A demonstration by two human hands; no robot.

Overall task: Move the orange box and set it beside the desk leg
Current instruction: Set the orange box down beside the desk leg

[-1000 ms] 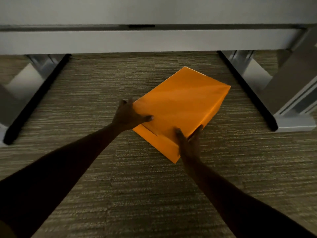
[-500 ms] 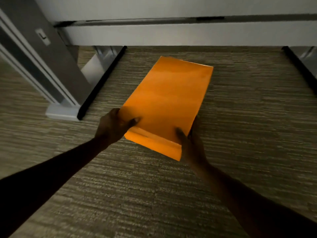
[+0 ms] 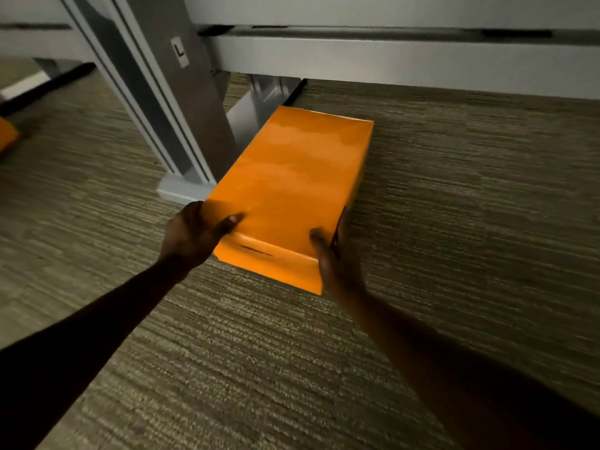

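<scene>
An orange box (image 3: 292, 186), long and flat, lies lengthwise just right of the grey desk leg (image 3: 168, 102), its left edge close against the leg's foot (image 3: 181, 190). My left hand (image 3: 191, 235) grips the box's near left corner, thumb on top. My right hand (image 3: 337, 254) grips the near right corner, thumb on top and fingers down the side. Whether the box rests on the carpet or hovers just above it is unclear.
Striped grey-green carpet (image 3: 454, 222) covers the floor. A white crossbar and desk underside (image 3: 389, 56) run across the top. Another orange object (image 3: 6, 134) shows at the far left edge. The leg's base rail (image 3: 259, 102) extends back behind the box.
Both hands have carried the box leftward, from the middle under the desk to right beside the left desk leg. The view has panned left with it.
</scene>
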